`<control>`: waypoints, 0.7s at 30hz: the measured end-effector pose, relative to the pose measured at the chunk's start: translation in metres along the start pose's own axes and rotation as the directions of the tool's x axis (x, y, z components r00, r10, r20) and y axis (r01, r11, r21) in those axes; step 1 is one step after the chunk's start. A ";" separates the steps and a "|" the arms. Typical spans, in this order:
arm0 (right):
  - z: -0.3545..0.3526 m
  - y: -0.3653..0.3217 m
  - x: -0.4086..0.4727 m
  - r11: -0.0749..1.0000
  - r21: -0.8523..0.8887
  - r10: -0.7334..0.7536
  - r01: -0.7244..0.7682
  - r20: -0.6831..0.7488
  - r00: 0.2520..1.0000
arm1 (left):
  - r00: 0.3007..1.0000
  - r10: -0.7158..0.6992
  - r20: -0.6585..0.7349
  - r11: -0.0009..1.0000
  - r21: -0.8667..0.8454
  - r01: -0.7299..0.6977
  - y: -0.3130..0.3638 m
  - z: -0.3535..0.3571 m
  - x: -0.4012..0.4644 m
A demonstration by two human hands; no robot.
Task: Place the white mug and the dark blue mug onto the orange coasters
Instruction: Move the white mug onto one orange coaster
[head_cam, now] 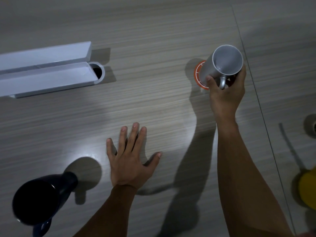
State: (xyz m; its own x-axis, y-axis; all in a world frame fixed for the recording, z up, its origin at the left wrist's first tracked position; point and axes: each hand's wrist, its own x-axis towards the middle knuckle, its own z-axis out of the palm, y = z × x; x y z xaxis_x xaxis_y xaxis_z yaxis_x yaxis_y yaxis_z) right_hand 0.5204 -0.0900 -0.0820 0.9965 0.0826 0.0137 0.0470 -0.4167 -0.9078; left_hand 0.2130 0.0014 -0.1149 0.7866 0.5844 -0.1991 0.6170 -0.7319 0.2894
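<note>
The white mug [220, 65] stands upright at the right over an orange coaster [198, 72], whose rim shows at its left and near side. My right hand [225, 93] is closed around the mug's handle and near side. I cannot tell whether the mug's base touches the coaster. The dark blue mug [42, 195] stands at the lower left on the table, with its handle toward me. My left hand [130, 158] lies flat on the table with fingers spread, right of the blue mug and apart from it. Only one orange coaster is visible.
A white open cable tray [44, 74] with a round opening sits at the left on the wood-grain table [153, 40]. A table seam runs down the right side. A yellow object [307, 189] lies at the lower right edge, and a dark round fitting [311, 125] above it.
</note>
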 end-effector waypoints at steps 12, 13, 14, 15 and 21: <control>-0.009 -0.009 -0.014 0.999 -0.001 0.039 -0.040 0.073 0.997 | 1.000 -0.011 0.024 1.000 -0.012 0.011 0.002 -0.003 -0.001; -0.013 -0.009 -0.021 0.999 -0.003 0.041 -0.041 0.086 0.995 | 1.000 -0.008 0.025 1.000 -0.015 0.008 0.002 -0.003 -0.001; -0.017 -0.007 -0.028 0.999 -0.006 0.044 -0.044 0.096 0.994 | 1.000 -0.003 0.026 1.000 -0.022 0.004 0.001 -0.004 -0.002; -0.021 -0.005 -0.036 0.999 -0.013 0.047 -0.046 0.101 0.994 | 1.000 0.003 0.023 0.999 -0.034 -0.002 0.001 -0.004 -0.002; -0.051 0.000 -0.108 0.992 -0.099 0.094 -0.081 0.140 0.986 | 0.999 0.004 0.051 1.000 -0.012 -0.003 0.005 -0.016 -0.004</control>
State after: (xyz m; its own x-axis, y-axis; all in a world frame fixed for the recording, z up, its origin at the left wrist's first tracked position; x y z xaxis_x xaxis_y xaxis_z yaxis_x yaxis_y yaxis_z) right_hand 0.4163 -0.1451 -0.0622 0.9769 0.1688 -0.1308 -0.0271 -0.5098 -0.8599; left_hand 0.2124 0.0007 -0.0977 0.7891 0.5629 -0.2460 0.6142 -0.7295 0.3009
